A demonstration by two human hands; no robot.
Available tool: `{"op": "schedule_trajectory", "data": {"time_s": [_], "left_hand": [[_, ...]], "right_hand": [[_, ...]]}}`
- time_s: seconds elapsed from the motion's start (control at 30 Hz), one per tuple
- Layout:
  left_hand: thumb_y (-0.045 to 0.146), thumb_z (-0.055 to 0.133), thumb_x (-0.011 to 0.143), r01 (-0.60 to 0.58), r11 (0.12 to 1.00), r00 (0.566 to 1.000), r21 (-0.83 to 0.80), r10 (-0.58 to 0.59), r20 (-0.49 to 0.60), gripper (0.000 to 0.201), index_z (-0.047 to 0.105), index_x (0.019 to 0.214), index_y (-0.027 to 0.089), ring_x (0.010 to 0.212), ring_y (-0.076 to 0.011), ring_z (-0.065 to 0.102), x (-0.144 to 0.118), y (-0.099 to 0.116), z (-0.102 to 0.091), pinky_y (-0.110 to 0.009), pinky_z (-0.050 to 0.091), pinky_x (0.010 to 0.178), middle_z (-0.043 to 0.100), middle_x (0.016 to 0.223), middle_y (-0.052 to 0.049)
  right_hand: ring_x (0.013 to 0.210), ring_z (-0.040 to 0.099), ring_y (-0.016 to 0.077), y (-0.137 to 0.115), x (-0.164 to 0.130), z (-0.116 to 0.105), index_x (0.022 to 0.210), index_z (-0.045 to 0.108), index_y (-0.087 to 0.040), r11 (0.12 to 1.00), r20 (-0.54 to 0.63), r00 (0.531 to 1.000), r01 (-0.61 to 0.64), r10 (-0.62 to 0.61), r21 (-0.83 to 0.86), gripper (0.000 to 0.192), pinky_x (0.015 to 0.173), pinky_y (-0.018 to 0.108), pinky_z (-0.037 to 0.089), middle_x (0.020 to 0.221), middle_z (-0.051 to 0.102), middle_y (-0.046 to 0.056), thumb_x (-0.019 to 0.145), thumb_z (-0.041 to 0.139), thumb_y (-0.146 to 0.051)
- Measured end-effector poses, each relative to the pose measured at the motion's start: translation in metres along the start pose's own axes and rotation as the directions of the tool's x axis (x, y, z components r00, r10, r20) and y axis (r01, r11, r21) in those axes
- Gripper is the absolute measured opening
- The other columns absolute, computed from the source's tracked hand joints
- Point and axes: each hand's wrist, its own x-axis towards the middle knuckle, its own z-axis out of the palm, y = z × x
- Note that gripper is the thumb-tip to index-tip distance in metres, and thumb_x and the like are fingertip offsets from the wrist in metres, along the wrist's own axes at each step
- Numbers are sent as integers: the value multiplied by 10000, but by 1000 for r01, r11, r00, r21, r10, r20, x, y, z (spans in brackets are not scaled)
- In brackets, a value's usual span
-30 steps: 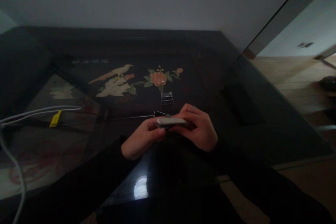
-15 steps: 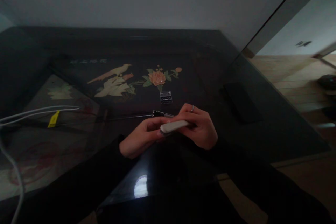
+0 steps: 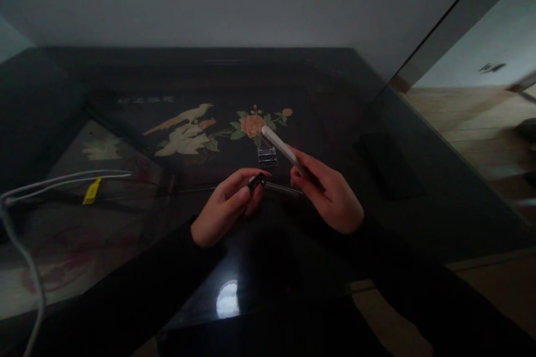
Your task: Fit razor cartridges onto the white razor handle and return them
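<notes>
Your right hand point(image 3: 330, 195) holds a pale, flat, elongated device point(image 3: 281, 146) by its near end, fingers closed around it, so that it slants up and away toward the flower inlay point(image 3: 253, 124) on the dark glass worktop point(image 3: 125, 223). Your left hand point(image 3: 228, 206) is well apart from that device and pinches a small dark connector point(image 3: 256, 182) between thumb and forefinger, just above the worktop. A thin dark rod point(image 3: 285, 188) runs from the connector toward your right hand; whether the two are joined is too dim to tell. Just beyond your hands a small clear box point(image 3: 267, 157) sits on the worktop. At the left lie white cables point(image 3: 62, 179) with a yellow tag point(image 3: 91, 191).
</notes>
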Motion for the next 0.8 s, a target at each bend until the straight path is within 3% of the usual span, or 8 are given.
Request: {"op": "schedule_trajectory", "data": {"time_s": [0.1, 0.23, 0.43, 0.8], "left_hand": [[490, 692, 789, -59, 998, 995, -21, 58, -76, 457, 635, 1119, 178, 555, -84, 398, 2, 1, 0, -203, 306, 499, 496, 664, 25], [493, 702, 780, -105, 994, 988, -40, 99, -116, 441, 627, 1105, 203, 534, -81, 383, 4, 0, -2, -200, 302, 489, 486, 644, 37], [465, 734, 758, -97, 995, 987, 25, 99, -124, 490, 630, 1143, 181, 541, -76, 384, 2, -2, -3, -202, 290, 496, 504, 659, 34], [444, 743, 753, -83, 995, 982, 58, 92, -165, 503, 642, 1177, 193, 539, -73, 381, 0, -3, -5, -208, 278, 490, 511, 666, 33]], "right_hand": [[908, 651, 171, 4, 0, -6, 1454, 397, -200, 1000, 57, 998, 11, -11, -4, 510, 871, 339, 518, 1063, 683, 77, 946, 432, -161], [946, 655, 151, 9, -5, -3, 1461, 384, -223, 997, 154, 986, 61, -67, 43, 531, 863, 298, 528, 1180, 669, 71, 943, 442, -122], [827, 632, 107, 14, -13, 10, 1418, 451, -257, 994, 153, 982, 105, -108, 26, 507, 775, 214, 516, 1042, 696, 22, 937, 477, -98], [782, 605, 122, 16, -12, 12, 1378, 502, -272, 994, 117, 988, 102, -104, 22, 476, 736, 242, 508, 952, 683, 18, 933, 493, -105]]}}
